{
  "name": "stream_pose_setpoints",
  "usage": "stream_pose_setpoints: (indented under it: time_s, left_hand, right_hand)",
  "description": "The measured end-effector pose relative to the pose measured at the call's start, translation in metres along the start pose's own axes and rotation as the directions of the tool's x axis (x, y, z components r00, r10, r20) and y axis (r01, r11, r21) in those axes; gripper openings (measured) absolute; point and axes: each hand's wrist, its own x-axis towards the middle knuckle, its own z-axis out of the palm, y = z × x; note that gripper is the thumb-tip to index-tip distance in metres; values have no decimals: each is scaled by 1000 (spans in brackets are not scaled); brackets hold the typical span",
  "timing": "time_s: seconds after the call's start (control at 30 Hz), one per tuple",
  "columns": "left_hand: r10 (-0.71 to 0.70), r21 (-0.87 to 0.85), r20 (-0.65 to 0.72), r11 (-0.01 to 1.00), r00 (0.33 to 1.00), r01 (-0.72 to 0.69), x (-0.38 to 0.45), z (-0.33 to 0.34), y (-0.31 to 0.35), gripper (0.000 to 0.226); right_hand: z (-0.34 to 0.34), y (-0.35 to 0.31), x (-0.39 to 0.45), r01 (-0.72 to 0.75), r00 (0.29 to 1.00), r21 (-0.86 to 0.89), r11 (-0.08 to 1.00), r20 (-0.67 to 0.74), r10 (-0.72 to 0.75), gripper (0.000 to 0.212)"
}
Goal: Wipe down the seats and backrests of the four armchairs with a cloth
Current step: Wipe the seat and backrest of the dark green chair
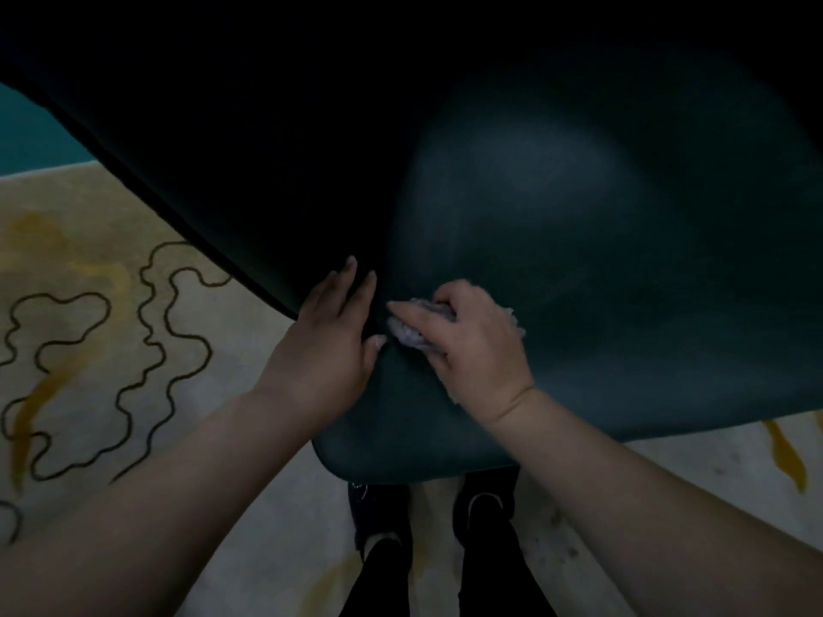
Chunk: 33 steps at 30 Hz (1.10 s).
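A dark teal armchair fills most of the view: its rounded seat cushion (pixel 579 260) lies on the right and its side wall or armrest (pixel 231 162) rises on the left. My left hand (pixel 325 345) lies flat with straight fingers against the inner side of that wall, at the crease beside the cushion. My right hand (pixel 472 349) grips a pale, fluffy cloth (pixel 407 334) and presses it into the same crease, the forefinger pointing along it. Most of the cloth is hidden under the hand.
A cream carpet (pixel 89 349) with black wavy lines and yellow streaks surrounds the chair, with a teal strip (pixel 31 135) at the far left. My two feet in dark shoes (pixel 383 514) stand right at the cushion's front edge.
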Motion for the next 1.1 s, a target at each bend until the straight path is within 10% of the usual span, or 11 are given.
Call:
stream_pose_setpoints:
  time_s: [0.17,0.37,0.57,0.77,0.83,0.93,1.1]
  left_hand:
    - [21,9,-8,1000,1000,-21,-2,-2,-5,70]
    - [36,1,18,999,999,-37,-2,-7,-6,69]
    - [9,-10,-9,1000,1000,-9,-1,-6,-1,71]
    - [49,36,3,998,999,-49,10,-7,18,84]
    - [55,46,13,997,998,-56,14,-8,19,86]
    - [57,53,13,997,998,-57,15,-11,17,77]
    - [0,-47,-32,999,999,-2,13,-14,15,64]
  right_hand:
    - [-17,23,2,-268,941,37,963,-206,270,52]
    - [-4,5,-1,18,1000,-37,999,16,-17,42]
    - [-37,56,-5,-442,861,-12,897,-286,420,47]
    - [-22,31,-12,-94,993,-96,991,-74,87,43]
    - [-32,50,-11,-213,973,-128,969,-122,197,46]
    - [-47,75,-12,-468,858,-23,883,-251,448,43]
    - [-38,47,-1,-358,884,240,902,-223,410,46]
